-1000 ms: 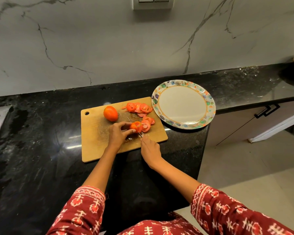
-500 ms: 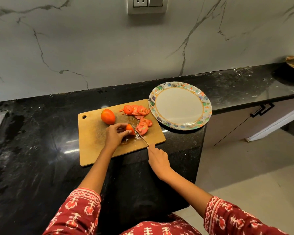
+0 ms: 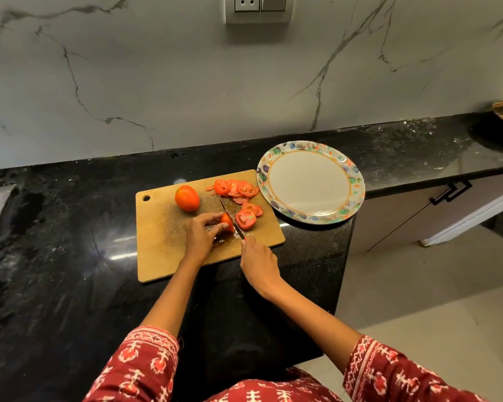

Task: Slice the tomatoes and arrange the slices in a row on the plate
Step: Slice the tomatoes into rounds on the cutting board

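Fingers (image 3: 215, 220) round tomato piece (image 3: 226, 221)

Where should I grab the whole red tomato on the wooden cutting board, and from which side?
Take the whole red tomato across its rounded middle, coming from above and the left. It lies free on the wooden cutting board, while the steel knife and the left hand crowd its right and near sides.
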